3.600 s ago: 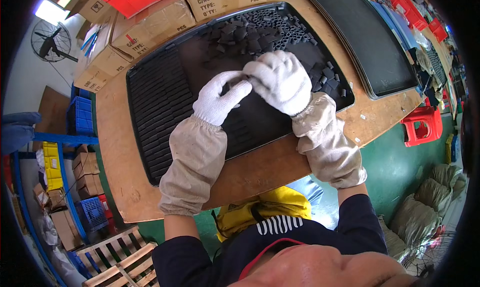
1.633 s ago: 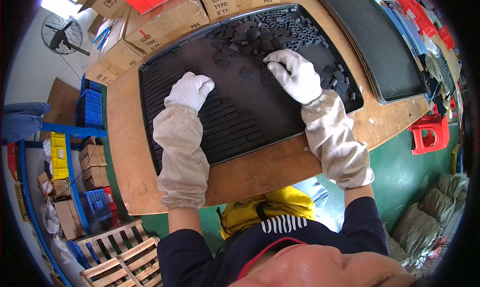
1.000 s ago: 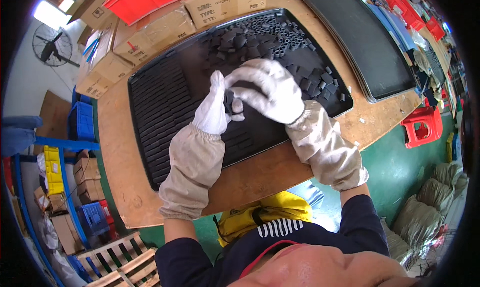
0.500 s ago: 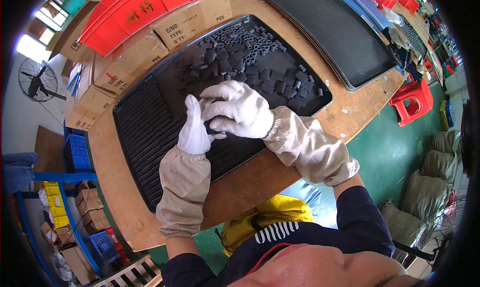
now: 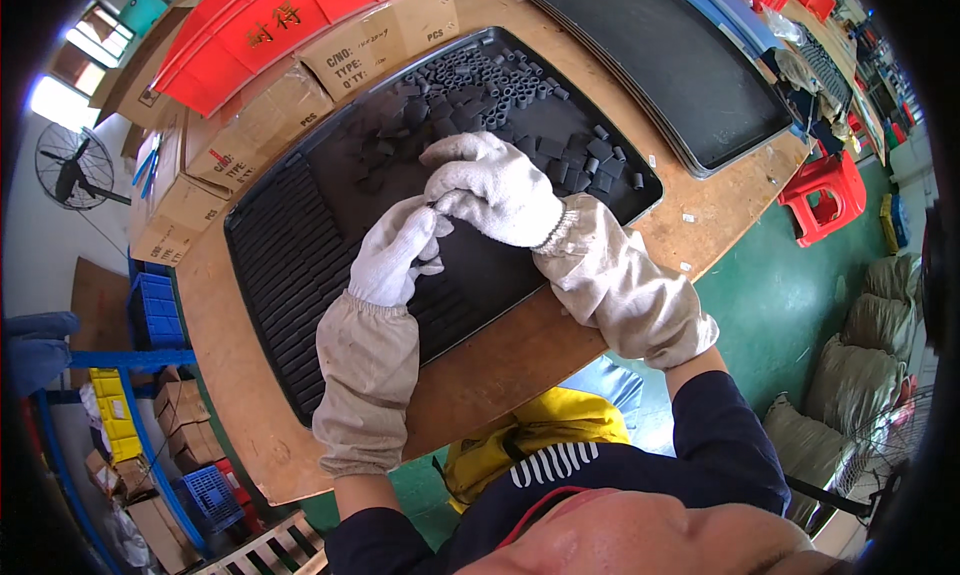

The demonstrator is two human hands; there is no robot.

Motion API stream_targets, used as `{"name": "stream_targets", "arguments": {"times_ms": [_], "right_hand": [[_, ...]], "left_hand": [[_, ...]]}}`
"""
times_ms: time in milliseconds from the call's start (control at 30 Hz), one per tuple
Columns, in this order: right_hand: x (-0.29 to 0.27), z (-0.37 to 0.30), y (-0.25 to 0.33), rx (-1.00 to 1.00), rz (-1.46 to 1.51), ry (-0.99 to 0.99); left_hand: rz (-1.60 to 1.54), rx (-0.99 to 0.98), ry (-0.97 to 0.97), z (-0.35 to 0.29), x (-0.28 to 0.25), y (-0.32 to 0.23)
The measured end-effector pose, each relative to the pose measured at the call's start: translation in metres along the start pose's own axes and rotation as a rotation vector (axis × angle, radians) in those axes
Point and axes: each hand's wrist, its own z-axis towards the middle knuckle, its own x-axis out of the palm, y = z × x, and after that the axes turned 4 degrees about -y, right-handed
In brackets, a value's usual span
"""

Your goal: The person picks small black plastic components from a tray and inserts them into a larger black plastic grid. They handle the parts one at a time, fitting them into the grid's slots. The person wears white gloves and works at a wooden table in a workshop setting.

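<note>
Above the middle of a black tray (image 5: pixel 335 178), my two white-gloved hands meet at the fingertips. My left hand (image 5: pixel 392 253) is closed in a pinch, its thumb and forefinger pointing up to the other hand. My right hand (image 5: pixel 500 192) reaches in from the right with bent fingers pinched against the left fingertips. Whatever sits between them is too small and covered to name. Long rows of flat black pieces (image 5: pixel 290 265) fill the tray's left side. Loose flat black pieces (image 5: pixel 572 163) and short black tubes (image 5: pixel 515 87) lie heaped toward its far and right sides.
Cardboard boxes (image 5: pixel 265 135) with a red bin (image 5: pixel 285 30) on top line the table's far left. A stack of black trays (image 5: pixel 690 85) lies at the far right. Beyond the wooden table (image 5: pixel 470 375) stand a red stool (image 5: pixel 825 200) and a fan (image 5: pixel 75 165).
My right hand has shifted up and right, and my left hand has turned toward it. Their fingertips now meet in a pinch, and more bare tray shows below the right hand.
</note>
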Motion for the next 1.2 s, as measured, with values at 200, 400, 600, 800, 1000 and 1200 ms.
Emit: {"name": "stream_targets", "arguments": {"times_ms": [200,400,600,800,1000,1200], "right_hand": [[-0.028,0.006,-0.035,0.137,-0.334,-0.087],[-0.046,-0.015,-0.082,0.383,-0.695,0.031],[-0.047,-0.017,-0.088,0.449,-0.709,0.138],[-0.053,-0.016,-0.095,0.498,-0.633,0.064],[-0.054,-0.02,-0.097,0.486,-0.774,-0.008],[-0.054,-0.022,-0.093,0.568,-0.885,0.107]], "left_hand": [[-0.037,0.051,0.063,0.006,-0.009,0.003],[-0.072,0.06,0.062,0.008,-0.008,0.005],[-0.082,0.051,0.059,0.006,-0.009,0.004],[-0.055,0.032,0.007,0.003,-0.004,0.001],[-0.044,0.068,0.062,0.004,-0.006,0.001],[-0.018,0.058,0.033,0.001,-0.001,-0.003]]}}
